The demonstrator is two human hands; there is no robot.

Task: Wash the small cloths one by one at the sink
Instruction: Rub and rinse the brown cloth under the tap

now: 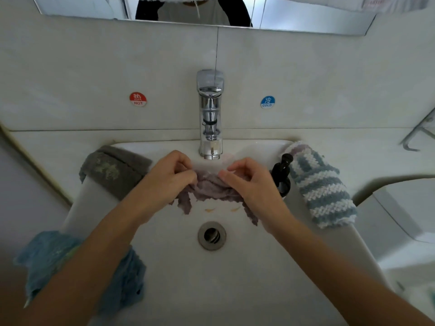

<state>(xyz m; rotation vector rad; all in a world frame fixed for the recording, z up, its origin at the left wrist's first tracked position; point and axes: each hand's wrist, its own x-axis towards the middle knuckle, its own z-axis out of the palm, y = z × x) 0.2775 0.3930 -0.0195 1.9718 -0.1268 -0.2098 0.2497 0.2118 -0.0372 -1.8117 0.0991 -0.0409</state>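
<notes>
A small purple-grey cloth hangs bunched over the white sink basin, just below the chrome tap. My left hand pinches its left end and my right hand pinches its right end, fingers curled into the fabric. No water stream is visible from the spout. A grey-green cloth lies on the sink's left rim, a blue cloth drapes over the near left rim under my left forearm, and a blue-and-white striped cloth lies on the right rim.
The drain sits in the basin floor below my hands. A dark plug stopper stands at the right rim beside the striped cloth. Red HOT and blue COLD stickers flank the tap on the wall. A mirror spans the top.
</notes>
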